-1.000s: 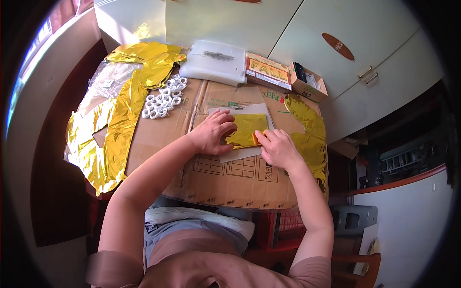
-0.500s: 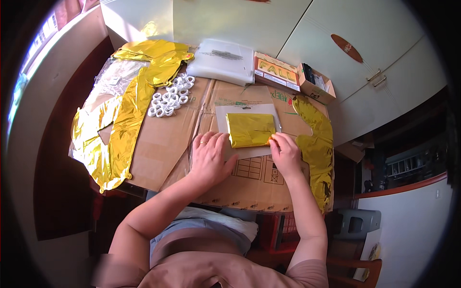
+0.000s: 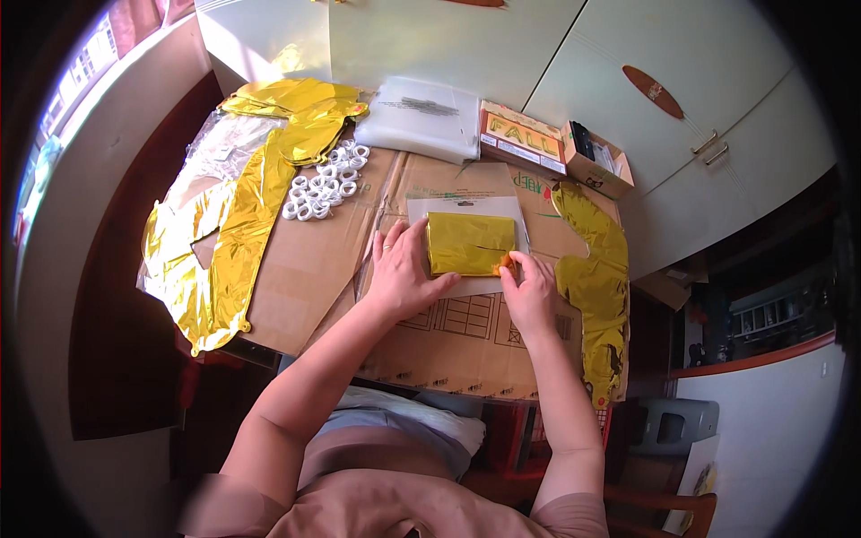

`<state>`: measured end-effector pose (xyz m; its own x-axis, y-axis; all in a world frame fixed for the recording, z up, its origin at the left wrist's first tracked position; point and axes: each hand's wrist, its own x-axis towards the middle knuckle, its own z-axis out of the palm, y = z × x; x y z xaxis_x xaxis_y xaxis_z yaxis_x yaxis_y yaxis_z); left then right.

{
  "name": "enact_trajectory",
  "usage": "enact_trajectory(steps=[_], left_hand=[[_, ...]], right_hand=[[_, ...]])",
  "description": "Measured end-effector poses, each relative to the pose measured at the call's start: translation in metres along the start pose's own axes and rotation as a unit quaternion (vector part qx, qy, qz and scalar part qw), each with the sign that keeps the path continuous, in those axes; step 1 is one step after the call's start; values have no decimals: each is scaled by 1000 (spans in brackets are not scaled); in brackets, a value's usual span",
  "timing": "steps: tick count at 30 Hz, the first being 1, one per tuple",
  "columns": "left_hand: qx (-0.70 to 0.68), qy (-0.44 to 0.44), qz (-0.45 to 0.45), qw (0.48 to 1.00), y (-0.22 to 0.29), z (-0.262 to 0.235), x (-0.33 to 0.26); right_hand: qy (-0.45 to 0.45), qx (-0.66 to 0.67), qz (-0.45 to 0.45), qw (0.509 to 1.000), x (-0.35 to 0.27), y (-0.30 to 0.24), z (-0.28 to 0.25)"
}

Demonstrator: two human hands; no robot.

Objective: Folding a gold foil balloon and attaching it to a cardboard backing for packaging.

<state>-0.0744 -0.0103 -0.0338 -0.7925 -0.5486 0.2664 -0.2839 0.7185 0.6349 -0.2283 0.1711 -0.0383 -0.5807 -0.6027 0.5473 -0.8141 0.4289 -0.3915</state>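
A folded gold foil balloon (image 3: 471, 243) lies inside a clear flat bag (image 3: 466, 210) on brown cardboard (image 3: 309, 260). My left hand (image 3: 404, 273) rests flat beside the packet's left edge, fingers spread, touching the bag. My right hand (image 3: 529, 289) pinches the packet's lower right corner, where a small orange bit shows. The packet sits flat and square to me.
Unfolded gold foil balloons (image 3: 242, 224) drape over the table's left side, another gold balloon (image 3: 596, 287) lies at the right edge. A heap of small white rings (image 3: 323, 184), a stack of clear bags (image 3: 426, 117), a flat orange box (image 3: 525, 139) and an open carton (image 3: 596, 161) stand behind.
My left hand slid off the gold packet to its left side. My right hand moved to the packet's lower right corner. The packet now lies squarer in the bag.
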Motion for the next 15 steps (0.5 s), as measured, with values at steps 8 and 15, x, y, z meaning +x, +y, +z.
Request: enact_trajectory(steps=[8,15], left_hand=[[19,55,31,998,-5,-8,-10],[89,28,-51,994,19,-4,-36]], right_hand=[[9,27,11,1000,-1,0,2],[-41,47,56,997,0,-10,-7]])
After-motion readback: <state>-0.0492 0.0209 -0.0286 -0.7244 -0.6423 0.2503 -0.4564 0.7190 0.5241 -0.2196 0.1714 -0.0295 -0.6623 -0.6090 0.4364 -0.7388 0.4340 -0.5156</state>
